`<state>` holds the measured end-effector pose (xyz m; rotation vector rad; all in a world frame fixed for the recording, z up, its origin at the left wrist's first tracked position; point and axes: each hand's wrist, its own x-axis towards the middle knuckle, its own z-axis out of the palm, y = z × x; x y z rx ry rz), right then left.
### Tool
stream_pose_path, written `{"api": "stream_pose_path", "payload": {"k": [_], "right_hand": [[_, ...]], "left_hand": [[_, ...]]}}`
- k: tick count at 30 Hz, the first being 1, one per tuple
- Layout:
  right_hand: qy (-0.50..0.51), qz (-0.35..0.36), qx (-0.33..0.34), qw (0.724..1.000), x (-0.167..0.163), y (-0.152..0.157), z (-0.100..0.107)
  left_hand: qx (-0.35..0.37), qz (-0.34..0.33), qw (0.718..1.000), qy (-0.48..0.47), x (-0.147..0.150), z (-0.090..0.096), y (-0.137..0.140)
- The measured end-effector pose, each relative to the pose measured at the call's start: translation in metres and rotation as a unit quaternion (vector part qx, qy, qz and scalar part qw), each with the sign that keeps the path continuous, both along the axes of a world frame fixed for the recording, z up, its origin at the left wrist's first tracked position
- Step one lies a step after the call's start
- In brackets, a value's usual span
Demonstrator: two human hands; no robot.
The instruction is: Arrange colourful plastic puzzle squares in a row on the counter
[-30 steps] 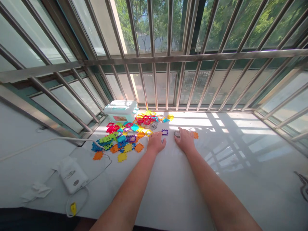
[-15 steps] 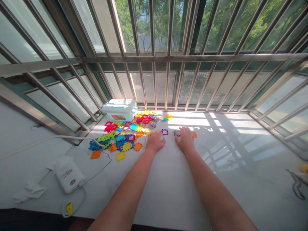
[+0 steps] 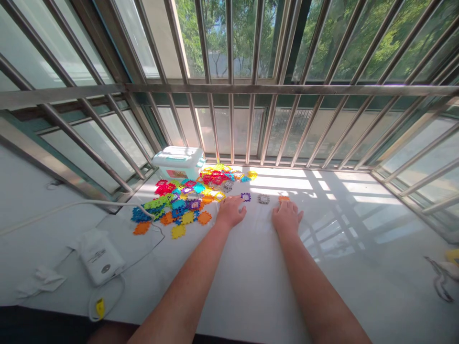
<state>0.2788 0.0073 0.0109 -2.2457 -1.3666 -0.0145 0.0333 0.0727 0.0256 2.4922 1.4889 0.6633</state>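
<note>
My left hand (image 3: 231, 211) rests on the white surface with its fingers apart, its fingertips beside a purple square frame piece (image 3: 245, 197). To the right of that piece lies a grey square piece (image 3: 263, 199), touched by neither hand. My right hand (image 3: 287, 217) lies palm down, fingers stretched forward to an orange piece (image 3: 284, 198) that its fingertips partly cover. Left of my left hand spreads a pile of colourful interlocking plastic tiles, among them a yellow tile (image 3: 187, 218) and an orange tile (image 3: 204, 218).
A white lidded box (image 3: 178, 162) stands behind the pile, against the metal window bars (image 3: 251, 89). At the left lie a white device (image 3: 102, 258) with a cable, a crumpled tissue (image 3: 43, 281) and a yellow tag (image 3: 100, 308). A dark cord (image 3: 442, 282) lies far right.
My right hand has moved right, off the grey piece and over to the orange piece, which sits a little further left than before. My left hand has stayed beside the purple piece.
</note>
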Motion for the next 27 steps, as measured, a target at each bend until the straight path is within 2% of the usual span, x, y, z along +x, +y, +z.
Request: {"api": "stream_pose_path", "payload": {"k": [7, 16, 18, 23, 27], "right_hand": [[-0.003, 0.002, 0.026, 1.0, -0.002, -0.001, 0.0], [-0.036, -0.013, 0.023, 0.999, -0.005, 0.001, 0.002], [-0.062, -0.013, 0.036, 0.997, -0.009, -0.001, 0.005], [-0.122, 0.037, 0.061, 0.99, -0.028, -0.018, 0.013], [-0.117, 0.092, 0.072, 0.986, -0.042, -0.036, 0.011]], "left_hand": [[0.004, -0.002, 1.0, -0.005, -0.001, 0.0, 0.0], [0.019, 0.009, 1.0, -0.012, 0.0, 0.0, -0.002], [0.031, 0.043, 0.999, -0.001, 0.002, 0.001, -0.004], [0.041, 0.203, 0.978, 0.017, 0.008, 0.003, -0.01], [0.017, 0.22, 0.975, 0.021, 0.002, 0.003, -0.025]]}}
